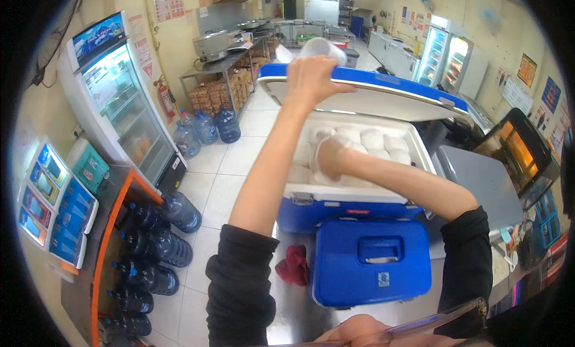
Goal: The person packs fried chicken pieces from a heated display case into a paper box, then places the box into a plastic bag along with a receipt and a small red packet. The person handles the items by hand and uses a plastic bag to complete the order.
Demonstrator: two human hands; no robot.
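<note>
A blue and white cooler box [353, 196] stands in front of me with its blue lid [395, 86] tilted up. My left hand [311, 80] grips the lid's upper edge, its fingers over the top and its thumb along the inner side. Beside those fingers is a white tube-shaped thing [323, 47]; whether the hand holds it too is unclear. Inside the box lie several white round lumps [372, 139] that look like dough balls. My right hand [330, 158] reaches down among them at the left side, its fingers hidden and slightly blurred.
A smaller blue cooler [371, 287] sits nearer me on the metal counter, next to a dark red cloth [293, 265]. To the right are a grey laptop-like lid [479, 179] and a lit display oven [515, 149]. Water bottles [171, 245] and a glass-door fridge [123, 101] stand left.
</note>
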